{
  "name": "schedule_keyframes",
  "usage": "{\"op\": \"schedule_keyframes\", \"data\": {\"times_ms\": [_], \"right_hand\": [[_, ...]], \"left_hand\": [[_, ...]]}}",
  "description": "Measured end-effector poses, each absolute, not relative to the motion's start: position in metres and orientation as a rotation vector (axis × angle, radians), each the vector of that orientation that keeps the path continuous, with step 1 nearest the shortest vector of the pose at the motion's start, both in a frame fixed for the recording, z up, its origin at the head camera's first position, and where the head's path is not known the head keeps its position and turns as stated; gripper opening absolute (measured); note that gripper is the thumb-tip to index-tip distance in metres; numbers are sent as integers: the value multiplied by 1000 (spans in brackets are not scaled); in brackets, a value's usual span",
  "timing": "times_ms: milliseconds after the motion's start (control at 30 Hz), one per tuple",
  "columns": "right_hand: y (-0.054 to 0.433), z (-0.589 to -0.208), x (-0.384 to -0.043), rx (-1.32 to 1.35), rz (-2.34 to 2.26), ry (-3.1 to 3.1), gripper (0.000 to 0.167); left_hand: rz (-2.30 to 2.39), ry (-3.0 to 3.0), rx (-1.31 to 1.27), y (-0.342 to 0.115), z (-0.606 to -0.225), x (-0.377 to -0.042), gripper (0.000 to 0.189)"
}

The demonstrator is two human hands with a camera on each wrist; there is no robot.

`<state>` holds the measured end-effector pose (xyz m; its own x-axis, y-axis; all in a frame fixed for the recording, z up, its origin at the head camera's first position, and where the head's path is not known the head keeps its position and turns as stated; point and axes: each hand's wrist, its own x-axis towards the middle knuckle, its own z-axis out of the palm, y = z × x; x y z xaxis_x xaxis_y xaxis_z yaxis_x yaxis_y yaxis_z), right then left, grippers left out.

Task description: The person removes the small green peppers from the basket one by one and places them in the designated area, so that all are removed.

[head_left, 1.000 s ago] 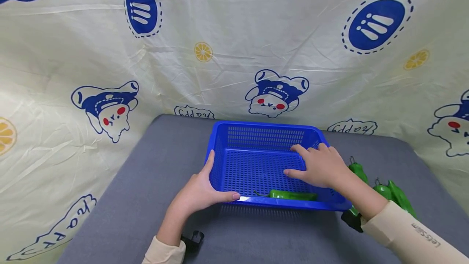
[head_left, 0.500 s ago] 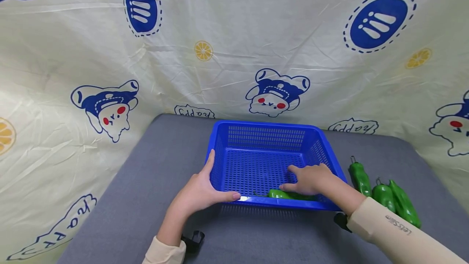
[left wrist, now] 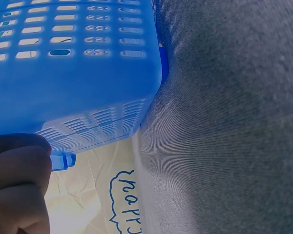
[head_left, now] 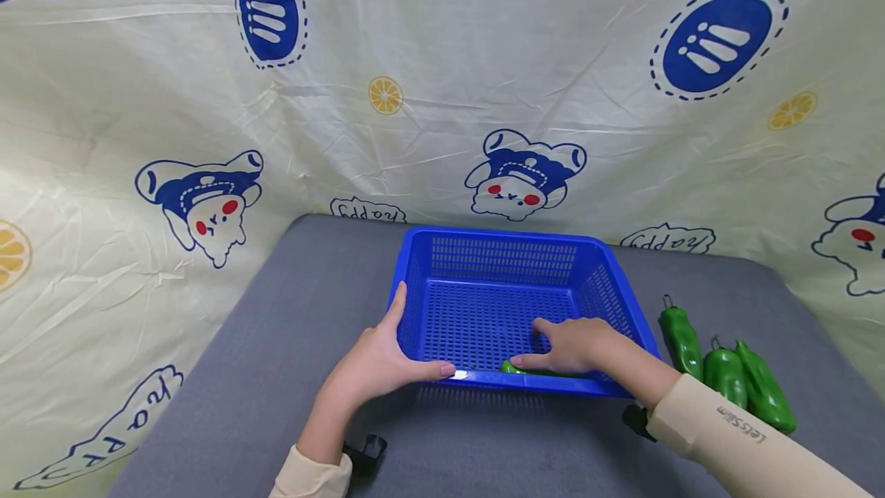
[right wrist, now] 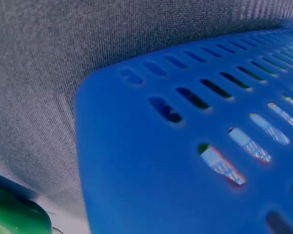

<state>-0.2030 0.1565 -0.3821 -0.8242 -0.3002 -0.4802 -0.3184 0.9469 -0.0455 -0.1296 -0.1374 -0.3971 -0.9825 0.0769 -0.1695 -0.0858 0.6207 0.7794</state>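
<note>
A blue plastic basket (head_left: pixel 512 381) with slotted walls sits on the grey table. My left hand (head_left: pixel 379 360) holds its near left corner, thumb along the front rim and fingers at the left side. In the left wrist view, folded fingers (left wrist: pixel 17 180) lie against the basket's outer wall (left wrist: pixel 78 87). Down inside the basket, my right hand (head_left: pixel 570 346) grips a green pepper (head_left: pixel 508 366) by the front wall. Most of that pepper is hidden by the hand and the rim. The right wrist view has the basket's outside corner (right wrist: pixel 132 161) and no fingers.
Right of the basket lie three more green peppers: a slim one (head_left: pixel 681 338), a stubby one (head_left: pixel 724 375) and a long one (head_left: pixel 766 390). A printed cloth (head_left: pixel 415 152) hangs behind the table (head_left: pixel 332 275).
My right hand has lowered into the basket and moved left and nearer, its thumb and fingers coming around the green pepper. The left hand and the basket stay in place.
</note>
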Motion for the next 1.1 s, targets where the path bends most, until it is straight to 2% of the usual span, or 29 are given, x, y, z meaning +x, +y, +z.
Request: {"op": "schedule_keyframes", "data": {"times_ms": [300,467,600,1100], "right_hand": [[162,-384,-202,-506,-143,2526,75],[168,-386,-201,-580,-329,2412,50],[171,-389,-202,-654,-414,2339,37],[174,-391,-206,-694,-518,2275,34]], "left_hand": [[1285,2661,-6,-137,-396,-129,136],[1285,2663,-7,-137,-396,-130,136],[1295,2655,-7,-137,-396,-130,137],[1282,2667,8,-138,-397,-130,137]]}}
